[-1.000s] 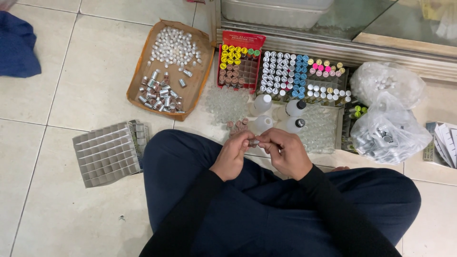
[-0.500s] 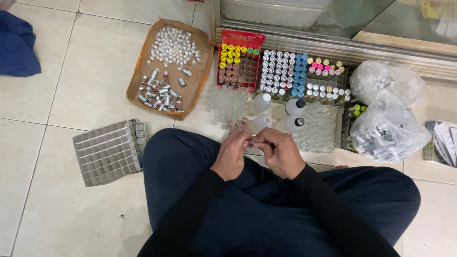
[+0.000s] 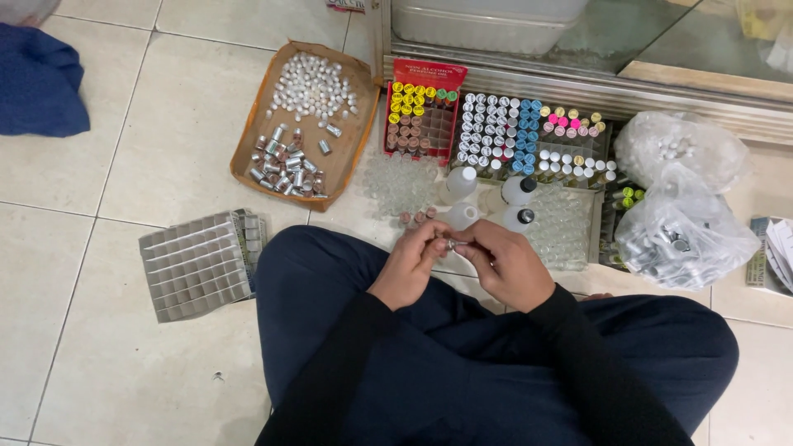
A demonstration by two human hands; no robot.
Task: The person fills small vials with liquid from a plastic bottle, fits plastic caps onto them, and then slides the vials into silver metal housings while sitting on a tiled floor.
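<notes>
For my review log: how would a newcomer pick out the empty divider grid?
Start at the brown cardboard tray of small caps on the tiled floor. Just below it, beside the person's left knee, lies the grey divider grid. Unlike the filled racks, its cells are all empty.

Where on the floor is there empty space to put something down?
Bare tiles lie between the blue cloth and the cardboard tray, and below the grey divider grid. It is crowded ahead of both hands, around the clear bottles and plastic bags.
</notes>
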